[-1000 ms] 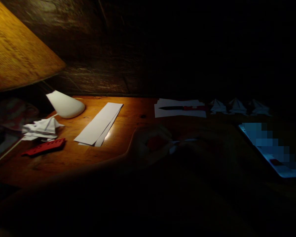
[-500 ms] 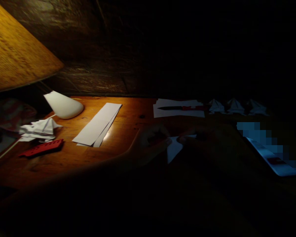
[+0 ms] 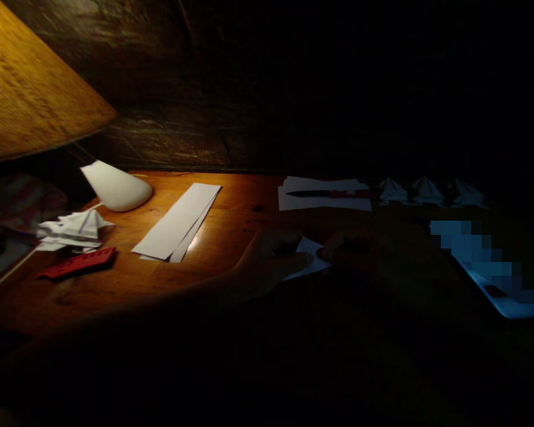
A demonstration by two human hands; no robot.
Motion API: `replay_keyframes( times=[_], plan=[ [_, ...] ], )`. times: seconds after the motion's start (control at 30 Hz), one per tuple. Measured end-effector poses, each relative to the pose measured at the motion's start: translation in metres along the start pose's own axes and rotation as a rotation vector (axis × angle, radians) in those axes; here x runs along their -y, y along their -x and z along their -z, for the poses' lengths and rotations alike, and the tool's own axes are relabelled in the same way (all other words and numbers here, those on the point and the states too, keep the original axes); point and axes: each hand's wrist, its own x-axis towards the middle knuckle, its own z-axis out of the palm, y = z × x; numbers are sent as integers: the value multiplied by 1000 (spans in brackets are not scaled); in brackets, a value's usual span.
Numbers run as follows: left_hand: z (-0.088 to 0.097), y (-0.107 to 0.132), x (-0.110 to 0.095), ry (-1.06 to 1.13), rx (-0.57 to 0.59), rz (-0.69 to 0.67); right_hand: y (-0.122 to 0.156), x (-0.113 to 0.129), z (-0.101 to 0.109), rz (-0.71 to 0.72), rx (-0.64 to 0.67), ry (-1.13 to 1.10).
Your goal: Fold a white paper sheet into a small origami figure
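In dim lamp light my left hand (image 3: 271, 258) is closed in a pinch on the left side of a small white piece of paper (image 3: 309, 264) just above the wooden table (image 3: 231, 219). My right hand (image 3: 360, 249), mostly in shadow, grips the same paper from the right. A stack of long white paper strips (image 3: 178, 222) lies to the left of my hands. Beyond them a knife with a red handle (image 3: 329, 194) rests on white sheets (image 3: 324, 198).
A wooden lampshade (image 3: 31, 101) fills the upper left. A white cone-shaped object (image 3: 115, 187), crumpled folded paper (image 3: 71, 230) and a red flat object (image 3: 78, 264) lie at the left. Three folded paper figures (image 3: 427, 191) stand at the back right. A lit screen (image 3: 493, 267) is at the right.
The small paper has been turned between my hands: half a second ago it hung down in a point, now it lies flatter, with my hands closer together.
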Motion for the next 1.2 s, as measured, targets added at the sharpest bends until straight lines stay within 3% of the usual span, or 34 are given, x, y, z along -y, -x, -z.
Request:
replay_keyframes(
  times=[0.13, 0.4, 0.5, 0.7, 0.87, 1.07, 1.2],
  plan=[
    [-2, 1, 3, -67, -22, -22, -2, -7, 1, -5, 30, -55],
    [-3, 2, 4, -228, -44, -80, -1, -10, -1, 56, -57, 77],
    [0, 2, 1, -398, -42, -172, 2, -11, -2, 182, -42, 222],
    [-3, 6, -5, -632, -12, -388, 12, -1, -4, 570, 48, 463],
    [-3, 7, -5, -655, -106, -522, 15, 11, -2, 702, 21, 505],
    [-3, 6, -3, -531, -181, -680, 18, 13, 0, 754, 32, 540],
    [-3, 4, -5, -497, -218, -711, 19, 12, 3, 765, -5, 620]
  ],
)
